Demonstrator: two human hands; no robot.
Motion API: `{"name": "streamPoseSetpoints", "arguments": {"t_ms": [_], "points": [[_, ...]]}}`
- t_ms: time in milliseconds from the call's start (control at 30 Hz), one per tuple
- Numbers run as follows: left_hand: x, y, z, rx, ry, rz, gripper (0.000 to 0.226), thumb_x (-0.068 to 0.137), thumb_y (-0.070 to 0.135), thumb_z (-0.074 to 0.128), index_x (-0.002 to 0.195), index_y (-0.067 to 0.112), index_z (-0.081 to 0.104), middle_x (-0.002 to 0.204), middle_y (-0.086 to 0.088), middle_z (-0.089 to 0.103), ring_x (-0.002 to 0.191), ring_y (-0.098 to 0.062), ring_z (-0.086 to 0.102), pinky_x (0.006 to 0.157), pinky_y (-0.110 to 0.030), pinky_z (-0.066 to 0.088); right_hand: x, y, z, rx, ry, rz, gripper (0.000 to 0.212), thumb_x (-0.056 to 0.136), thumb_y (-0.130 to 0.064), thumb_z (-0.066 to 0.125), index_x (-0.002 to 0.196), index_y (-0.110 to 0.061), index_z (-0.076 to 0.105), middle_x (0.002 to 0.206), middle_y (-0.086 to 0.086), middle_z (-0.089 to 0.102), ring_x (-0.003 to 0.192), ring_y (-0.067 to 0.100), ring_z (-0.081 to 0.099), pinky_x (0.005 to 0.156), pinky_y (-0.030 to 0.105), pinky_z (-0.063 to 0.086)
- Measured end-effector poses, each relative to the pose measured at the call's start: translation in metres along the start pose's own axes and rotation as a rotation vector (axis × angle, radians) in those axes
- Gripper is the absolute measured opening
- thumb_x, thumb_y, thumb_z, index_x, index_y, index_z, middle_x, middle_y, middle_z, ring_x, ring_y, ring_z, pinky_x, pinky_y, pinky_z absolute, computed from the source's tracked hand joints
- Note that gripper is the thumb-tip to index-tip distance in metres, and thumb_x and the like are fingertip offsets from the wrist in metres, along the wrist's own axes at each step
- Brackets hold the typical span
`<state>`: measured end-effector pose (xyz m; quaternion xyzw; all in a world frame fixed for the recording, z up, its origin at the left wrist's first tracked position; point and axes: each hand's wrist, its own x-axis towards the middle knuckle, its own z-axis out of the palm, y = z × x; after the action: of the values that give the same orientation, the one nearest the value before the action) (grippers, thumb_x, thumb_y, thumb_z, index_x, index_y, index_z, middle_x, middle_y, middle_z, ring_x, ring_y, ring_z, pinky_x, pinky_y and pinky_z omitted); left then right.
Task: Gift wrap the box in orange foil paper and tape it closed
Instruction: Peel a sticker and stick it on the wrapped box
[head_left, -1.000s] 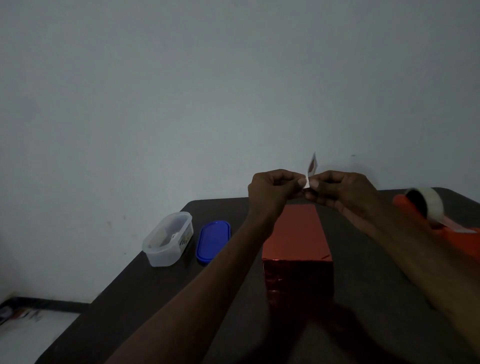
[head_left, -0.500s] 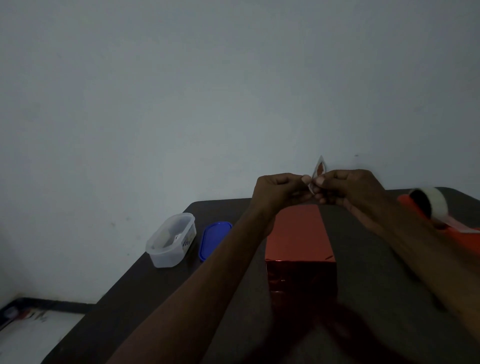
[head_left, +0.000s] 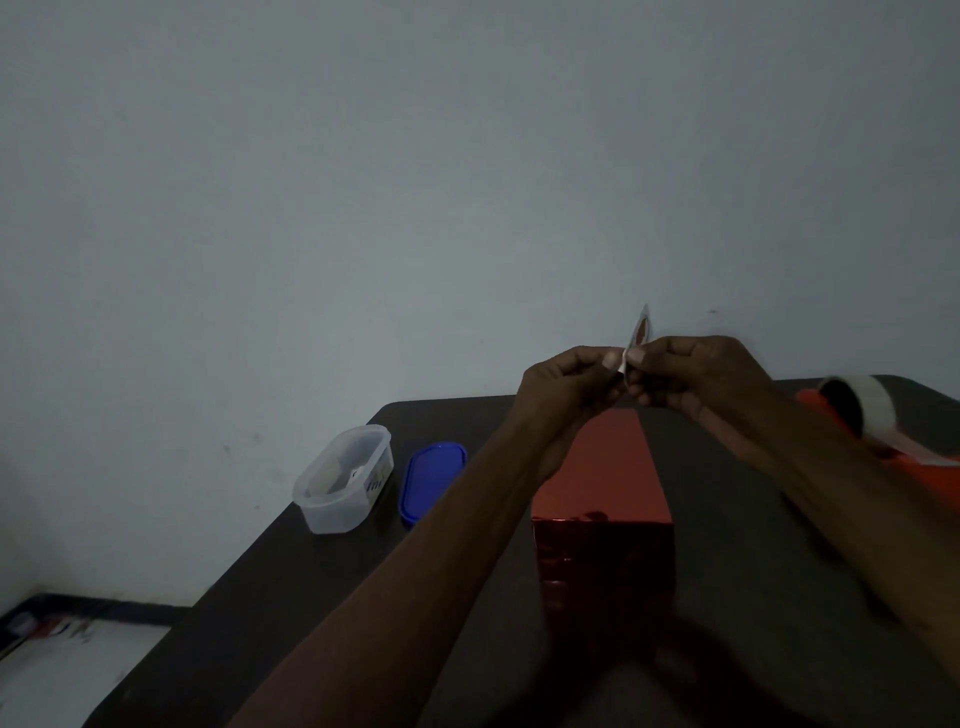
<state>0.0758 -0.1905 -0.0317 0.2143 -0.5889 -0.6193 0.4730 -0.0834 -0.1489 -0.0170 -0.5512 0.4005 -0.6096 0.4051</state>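
Note:
A box wrapped in orange foil (head_left: 602, 483) stands upright in the middle of the dark table (head_left: 322, 561). Above its far end, my left hand (head_left: 566, 384) and my right hand (head_left: 696, 374) meet fingertip to fingertip. Between them they pinch a small white sticker (head_left: 638, 335) with a brown mark, and it sticks up edge-on. A roll of clear tape (head_left: 857, 410) sits in an orange dispenser (head_left: 950, 478) at the right edge, behind my right forearm.
A clear plastic tub (head_left: 343, 478) stands at the table's left side with its blue lid (head_left: 431, 480) lying beside it. A plain wall runs behind the table. The floor and some clutter (head_left: 47, 629) show at the lower left.
Both hands have shifted slightly right and up with the sticker. The sticker has turned more edge-on. The box has not moved.

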Motion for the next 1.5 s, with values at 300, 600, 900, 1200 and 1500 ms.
{"name": "streamPoseSetpoints", "arguments": {"t_ms": [300, 600, 900, 1200, 1500], "points": [[-0.003, -0.001, 0.003, 0.006, 0.019, 0.081, 0.013, 0.094, 0.007, 0.059, 0.102, 0.005, 0.069, 0.096, -0.011, 0.070, 0.086, -0.014, 0.066, 0.079, -0.023, 0.054, 0.001, -0.001, 0.001, 0.037, -0.018, 0.013, 0.020, 0.084, -0.014, 0.067, 0.087, 0.006, 0.069, 0.078, 0.016, 0.070, 0.070, 0.021, 0.067, 0.063, 0.023, 0.057], [-0.005, 0.002, 0.006, 0.215, 0.133, 0.226, 0.018, 0.087, 0.008, 0.070, 0.103, 0.000, 0.073, 0.098, -0.018, 0.074, 0.091, -0.025, 0.070, 0.082, -0.032, 0.055, 0.001, -0.001, -0.001, 0.026, 0.027, 0.014, 0.020, 0.087, -0.012, 0.067, 0.090, 0.007, 0.069, 0.092, 0.025, 0.071, 0.078, 0.029, 0.069, 0.074, 0.032, 0.059], [-0.005, 0.000, 0.008, 0.265, 0.205, 0.264, 0.015, 0.084, 0.009, 0.073, 0.097, 0.003, 0.075, 0.091, -0.015, 0.075, 0.084, -0.023, 0.070, 0.071, -0.024, 0.053, 0.001, 0.003, -0.001, 0.017, 0.049, -0.003, 0.018, 0.083, -0.015, 0.069, 0.085, 0.003, 0.071, 0.089, 0.020, 0.073, 0.083, 0.030, 0.072, 0.077, 0.032, 0.058], [-0.005, -0.003, 0.011, 0.209, 0.241, 0.277, 0.013, 0.085, 0.003, 0.071, 0.096, -0.001, 0.075, 0.089, -0.019, 0.074, 0.081, -0.023, 0.071, 0.076, -0.029, 0.058, 0.002, 0.008, 0.001, -0.046, 0.098, -0.045, 0.014, 0.090, -0.008, 0.064, 0.093, 0.004, 0.070, 0.086, 0.020, 0.072, 0.076, 0.028, 0.070, 0.073, 0.029, 0.060], [-0.006, -0.006, 0.015, 0.195, 0.236, 0.257, 0.015, 0.086, 0.003, 0.070, 0.099, -0.002, 0.074, 0.091, -0.018, 0.075, 0.085, -0.025, 0.073, 0.082, -0.035, 0.059, 0.000, 0.011, 0.003, -0.125, 0.130, -0.103, 0.013, 0.094, -0.007, 0.060, 0.087, -0.002, 0.070, 0.077, 0.019, 0.068, 0.068, 0.023, 0.064, 0.065, 0.027, 0.056]]}}
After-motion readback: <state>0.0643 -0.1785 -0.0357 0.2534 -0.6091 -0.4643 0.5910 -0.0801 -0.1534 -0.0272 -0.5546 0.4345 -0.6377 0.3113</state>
